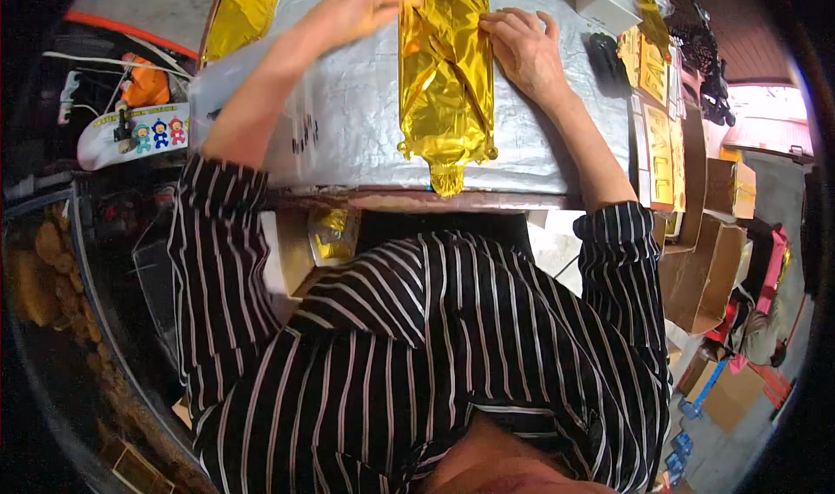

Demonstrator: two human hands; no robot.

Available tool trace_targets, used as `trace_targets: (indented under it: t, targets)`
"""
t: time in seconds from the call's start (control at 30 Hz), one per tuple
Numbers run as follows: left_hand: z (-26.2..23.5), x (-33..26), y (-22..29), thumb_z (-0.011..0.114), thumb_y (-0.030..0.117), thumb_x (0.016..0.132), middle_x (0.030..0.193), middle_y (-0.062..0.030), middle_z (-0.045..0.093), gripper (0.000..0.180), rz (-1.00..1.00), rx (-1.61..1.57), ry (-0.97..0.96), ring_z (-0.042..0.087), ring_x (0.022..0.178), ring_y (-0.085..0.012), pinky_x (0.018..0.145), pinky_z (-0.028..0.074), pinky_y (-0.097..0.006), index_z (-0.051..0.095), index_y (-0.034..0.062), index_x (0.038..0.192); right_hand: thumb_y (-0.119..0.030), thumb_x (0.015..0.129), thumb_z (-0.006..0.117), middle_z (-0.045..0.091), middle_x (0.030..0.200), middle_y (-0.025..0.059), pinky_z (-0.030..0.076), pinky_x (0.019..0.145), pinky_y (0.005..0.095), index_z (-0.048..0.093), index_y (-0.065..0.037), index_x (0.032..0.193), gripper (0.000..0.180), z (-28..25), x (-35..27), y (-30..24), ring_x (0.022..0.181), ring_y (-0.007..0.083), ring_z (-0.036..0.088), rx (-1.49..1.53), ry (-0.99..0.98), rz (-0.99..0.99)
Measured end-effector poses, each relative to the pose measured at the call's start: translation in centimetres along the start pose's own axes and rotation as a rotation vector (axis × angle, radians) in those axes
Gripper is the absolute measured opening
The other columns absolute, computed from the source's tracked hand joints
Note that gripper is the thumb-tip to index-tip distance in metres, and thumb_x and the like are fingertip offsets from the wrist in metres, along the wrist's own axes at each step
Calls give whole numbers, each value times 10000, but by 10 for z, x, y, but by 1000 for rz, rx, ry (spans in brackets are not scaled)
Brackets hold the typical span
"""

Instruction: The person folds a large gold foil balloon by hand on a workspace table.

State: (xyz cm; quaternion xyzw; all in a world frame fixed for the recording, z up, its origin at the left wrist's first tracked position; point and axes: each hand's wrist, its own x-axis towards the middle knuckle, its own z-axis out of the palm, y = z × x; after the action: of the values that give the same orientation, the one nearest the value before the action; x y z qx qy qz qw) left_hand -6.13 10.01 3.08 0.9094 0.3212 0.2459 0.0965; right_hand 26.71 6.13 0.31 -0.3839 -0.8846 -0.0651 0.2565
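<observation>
Gold foil piece lies lengthwise down the middle of the silver-covered tabletop, its narrow tail reaching the near edge and its upper part running out of view toward the far edge. I judge that I am smoothing or folding it: the long sides run fairly straight while creases slant across the middle. What the next move calls for, as I see it, is light, even pressure, drawing the sides level and flattening the wrinkles without tearing the thin film. My left forearm slants over the tabletop's left side, elbow wide, and my left hand arches toward the foil's left border, its fingers pointing right. My right arm comes in across the near edge, well right of the foil, and my right hand sits at the foil's right border, knuckles up, fingers bent with their tips at the film. Neither hand is spread flat; the left fingertips are blurred, and I cannot tell whether either hand pinches the foil or only touches it.
</observation>
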Motion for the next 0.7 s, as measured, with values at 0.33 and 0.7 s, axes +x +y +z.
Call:
trace_targets:
  t: [0.33, 0.7]
  targets:
    - [11, 5, -19, 653, 190, 983, 1198, -127, 732, 238, -191, 42, 309, 698, 1068, -332, 923, 553, -390, 747, 108, 1186, -101, 961, 631, 689, 1255, -14, 331, 1096, 507, 684, -118, 1173, 220, -8, 2, -5, 1227, 210, 591, -14, -4, 3]
    - [27, 70, -45, 815, 550, 799, 814, -116, 757, 442, -700, 99, 66, 730, 816, -316, 769, 564, -404, 799, 113, 861, -85, 941, 657, 703, 1235, -17, 342, 1094, 512, 706, -109, 1141, 207, -7, 4, -7, 1218, 208, 600, -2, 18, 15]
